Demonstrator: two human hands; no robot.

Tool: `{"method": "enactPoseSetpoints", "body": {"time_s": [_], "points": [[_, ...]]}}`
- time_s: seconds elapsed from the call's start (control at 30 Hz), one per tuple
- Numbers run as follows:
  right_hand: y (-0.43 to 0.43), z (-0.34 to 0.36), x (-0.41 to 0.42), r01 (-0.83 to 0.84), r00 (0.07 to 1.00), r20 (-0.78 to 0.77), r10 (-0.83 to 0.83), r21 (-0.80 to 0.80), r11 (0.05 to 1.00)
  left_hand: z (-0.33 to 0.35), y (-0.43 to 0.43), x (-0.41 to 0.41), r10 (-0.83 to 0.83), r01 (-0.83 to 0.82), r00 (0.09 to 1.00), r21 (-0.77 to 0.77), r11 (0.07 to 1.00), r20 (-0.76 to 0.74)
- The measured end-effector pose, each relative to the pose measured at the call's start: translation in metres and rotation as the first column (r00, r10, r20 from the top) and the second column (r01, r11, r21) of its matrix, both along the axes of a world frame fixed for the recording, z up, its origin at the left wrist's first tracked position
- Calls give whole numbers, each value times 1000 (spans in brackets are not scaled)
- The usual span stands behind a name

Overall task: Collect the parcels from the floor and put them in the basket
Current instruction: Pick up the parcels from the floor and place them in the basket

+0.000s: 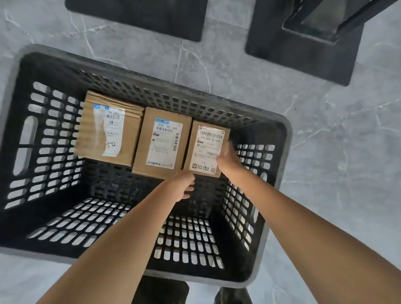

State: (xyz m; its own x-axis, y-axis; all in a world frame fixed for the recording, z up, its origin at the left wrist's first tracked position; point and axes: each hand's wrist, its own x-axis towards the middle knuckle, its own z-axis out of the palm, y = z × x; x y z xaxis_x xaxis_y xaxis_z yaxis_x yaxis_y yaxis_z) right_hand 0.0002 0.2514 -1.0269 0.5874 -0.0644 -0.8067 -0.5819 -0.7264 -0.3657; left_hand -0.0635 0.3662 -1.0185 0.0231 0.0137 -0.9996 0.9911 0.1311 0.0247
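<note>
**Views:** one, a head camera, wide-angle, worn by the person.
**Position:** above the black slatted basket [49, 60], over its near rim.
**Facing:** steeply down, almost plumb, onto the grey marbled floor [344, 158].
**Nearness:** close. The basket fills the middle and left of the frame.
**Frame centre:** falls just below the rightmost parcel [206, 147].
**Wearer in shot:** both forearms enter from the lower edge, with the left hand [182, 185] and right hand [229, 160] near centre. Trouser legs [163, 295] show at bottom centre, beneath the lens.
**Distortion:** straight edges bow toward the frame borders.

Brown parcels [162, 141] — black basket [49, 76]; grey-veined floor [344, 146]
</note>
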Motion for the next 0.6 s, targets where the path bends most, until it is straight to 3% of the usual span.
{"method": "enactPoseSetpoints", "body": {"time_s": [0.1,0.23,0.43,0.6], "points": [[2,31,-3,-35,997,62,37,-28,999,19,8,-3,-212,205,976,107,973,55],[-4,98,-20,-14,985,175,7,40,999,76,14,-10,-453,423,869,177,889,198],[-7,230,-9,-231,957,209,200,139,963,214,40,14,-586,533,735,244,810,342],[7,375,42,-352,901,337,274,196,915,357,69,73,-669,561,561,371,740,487]]}}
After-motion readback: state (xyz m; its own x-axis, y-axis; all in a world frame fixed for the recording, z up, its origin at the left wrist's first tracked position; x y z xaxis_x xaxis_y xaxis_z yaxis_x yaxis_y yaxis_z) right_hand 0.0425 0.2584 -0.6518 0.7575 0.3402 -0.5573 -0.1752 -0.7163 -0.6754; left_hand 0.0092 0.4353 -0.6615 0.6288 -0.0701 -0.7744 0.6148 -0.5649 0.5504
